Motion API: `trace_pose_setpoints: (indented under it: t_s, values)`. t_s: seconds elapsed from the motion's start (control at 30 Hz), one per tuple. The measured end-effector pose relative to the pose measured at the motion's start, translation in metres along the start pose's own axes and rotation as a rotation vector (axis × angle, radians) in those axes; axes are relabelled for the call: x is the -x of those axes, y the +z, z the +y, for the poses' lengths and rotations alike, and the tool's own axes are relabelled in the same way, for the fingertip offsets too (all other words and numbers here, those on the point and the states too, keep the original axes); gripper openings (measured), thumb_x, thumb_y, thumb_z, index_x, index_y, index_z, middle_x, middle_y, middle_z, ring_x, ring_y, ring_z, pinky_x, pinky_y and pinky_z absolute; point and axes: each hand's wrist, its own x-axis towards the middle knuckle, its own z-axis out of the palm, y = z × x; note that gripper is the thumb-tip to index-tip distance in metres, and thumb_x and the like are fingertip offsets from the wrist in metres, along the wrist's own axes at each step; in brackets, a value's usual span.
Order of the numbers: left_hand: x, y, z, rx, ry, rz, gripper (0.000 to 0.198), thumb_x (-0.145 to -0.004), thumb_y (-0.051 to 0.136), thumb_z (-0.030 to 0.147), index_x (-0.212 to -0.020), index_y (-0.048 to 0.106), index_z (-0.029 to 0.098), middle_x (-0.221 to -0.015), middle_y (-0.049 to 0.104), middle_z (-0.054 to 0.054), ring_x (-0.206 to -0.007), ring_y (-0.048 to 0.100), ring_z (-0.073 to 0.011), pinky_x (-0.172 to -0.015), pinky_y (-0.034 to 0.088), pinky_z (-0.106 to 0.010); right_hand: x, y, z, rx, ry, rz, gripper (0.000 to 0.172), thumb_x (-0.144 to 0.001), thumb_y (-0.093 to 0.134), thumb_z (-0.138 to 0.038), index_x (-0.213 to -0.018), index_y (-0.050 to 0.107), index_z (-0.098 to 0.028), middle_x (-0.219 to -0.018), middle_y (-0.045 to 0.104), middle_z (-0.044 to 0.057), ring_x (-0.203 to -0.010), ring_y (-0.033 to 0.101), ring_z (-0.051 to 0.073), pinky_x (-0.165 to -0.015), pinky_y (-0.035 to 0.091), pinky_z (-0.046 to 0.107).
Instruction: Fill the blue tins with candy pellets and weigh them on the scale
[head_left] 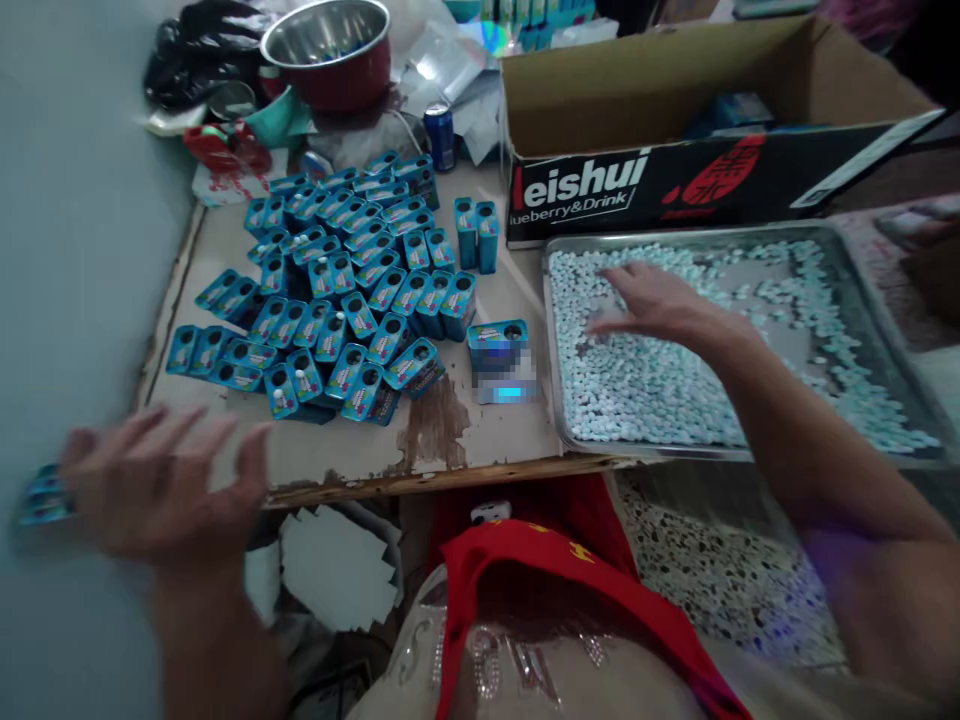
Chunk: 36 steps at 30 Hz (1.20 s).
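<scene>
My left hand point(169, 480) is at the left near the table's front corner, blurred, its fingers spread with nothing visible in them. Just beyond its outer side is a smeared small blue tin point(45, 497); whether they touch I cannot tell. My right hand point(660, 305) reaches over a metal tray point(651, 452) of pale blue-white tablets point(637, 385). Its thumb and fingers are apart, the fingertips at the tablets. Many upright blue tins point(349, 370) with round top holes stand grouped on the table, a few with tablets at the opening. Another blue tin point(499, 332) stands beside the tray, its front partly pixelated.
A black open cardboard box point(577, 190) stands behind the tray. At the back are a red metal bowl point(330, 80), a blue can point(439, 137), a black plastic bag point(202, 55) and clear wrapping. A wall point(67, 250) borders the left side. The wooden table edge point(420, 477) is worn.
</scene>
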Motion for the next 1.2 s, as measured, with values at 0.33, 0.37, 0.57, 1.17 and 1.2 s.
trace_pose_setpoints:
  t_s: [0.33,0.37,0.57,1.17,1.2]
  values:
    - [-0.035,0.112,0.091,0.076,0.163,-0.243,0.027,-0.092,0.090,0.046,-0.116,0.081,0.039,-0.126,0.081,-0.002,-0.130,0.071,-0.0328,-0.137,0.035,-0.063,0.083,0.071,0.020,0.240,-0.144,-0.074,0.031,-0.111,0.065,-0.040,-0.124,0.075,-0.014,-0.121,0.073,0.023,-0.108,0.070,0.039,-0.076,0.047,0.040]
    - [-0.037,0.118,0.097,0.109,0.155,-0.274,0.027,-0.094,0.089,0.046,-0.118,0.080,0.038,-0.128,0.081,-0.002,-0.132,0.071,-0.0322,-0.139,0.032,-0.063,0.079,0.068,0.022,0.198,-0.106,-0.076,0.026,-0.111,0.063,-0.038,-0.118,0.075,-0.016,-0.115,0.075,0.020,-0.099,0.071,0.036,-0.069,0.041,0.038]
    - [-0.029,0.138,0.136,0.374,0.005,-0.437,0.051,-0.100,0.083,0.042,-0.147,0.065,0.035,-0.139,0.074,-0.005,-0.136,0.070,-0.0299,-0.129,0.053,-0.052,0.054,0.054,0.037,-0.869,0.203,0.202,0.036,-0.094,0.074,-0.058,-0.091,0.068,-0.023,-0.081,0.069,0.004,-0.073,0.061,0.022,-0.073,0.042,0.033]
    - [0.016,0.240,0.170,0.712,-0.278,-0.491,0.047,-0.095,0.086,0.021,-0.137,0.066,0.027,-0.125,0.074,-0.005,-0.114,0.074,-0.0237,-0.104,0.065,-0.038,0.047,0.032,0.005,-0.502,-0.039,0.196,0.011,-0.093,0.075,-0.024,-0.101,0.082,-0.021,-0.130,0.076,0.017,-0.131,0.064,0.039,-0.121,0.040,0.058]
    - [0.005,0.238,0.175,0.674,-0.197,-0.504,0.042,-0.096,0.084,0.020,-0.134,0.069,0.027,-0.123,0.074,-0.005,-0.114,0.073,-0.0240,-0.106,0.064,-0.039,0.046,0.031,-0.004,-0.614,-0.021,0.248,0.011,-0.096,0.073,-0.026,-0.102,0.081,-0.021,-0.131,0.076,0.016,-0.133,0.064,0.037,-0.122,0.040,0.057]
